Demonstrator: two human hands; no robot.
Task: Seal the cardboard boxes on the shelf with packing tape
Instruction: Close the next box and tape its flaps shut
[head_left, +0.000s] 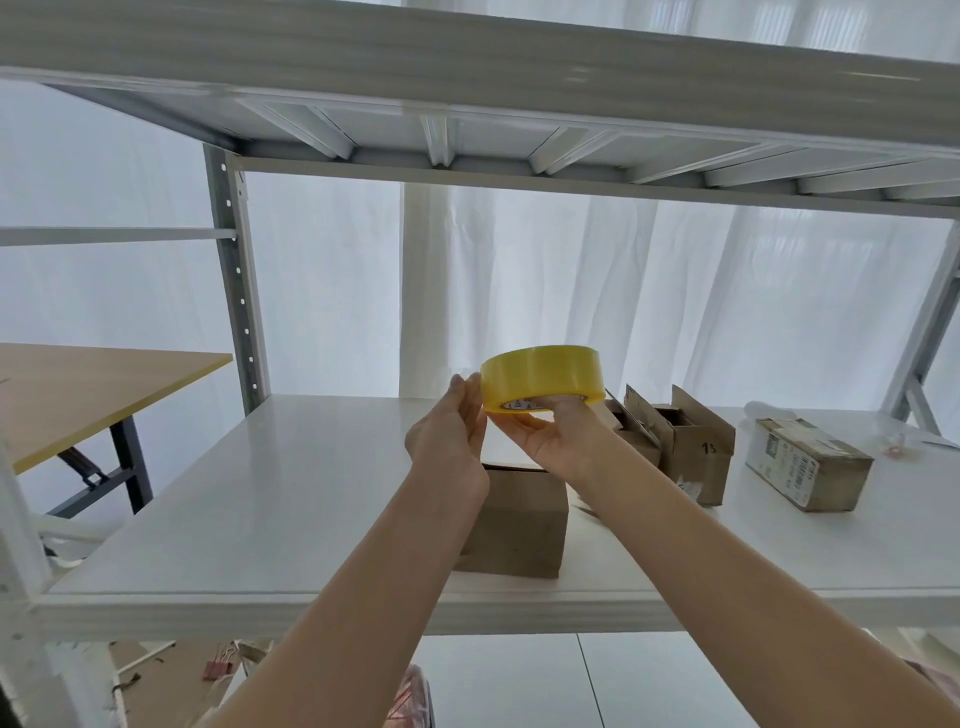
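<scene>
Right hand (550, 436) grips the tape (543, 376) from below — fingers in its core. Left hand (449, 436), fingers straight, touches its 9 o'clock edge. A box (519, 525) sits on the shelf (260, 493) — 6 o'clock of the tape.

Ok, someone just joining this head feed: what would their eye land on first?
The yellow packing tape roll, held up mid-frame above the white shelf: the right hand grips it from below while the left hand touches its left edge. Next, on the shelf: a closed box under the hands, an open-flapped box right of it, a labelled box farthest right.
</scene>
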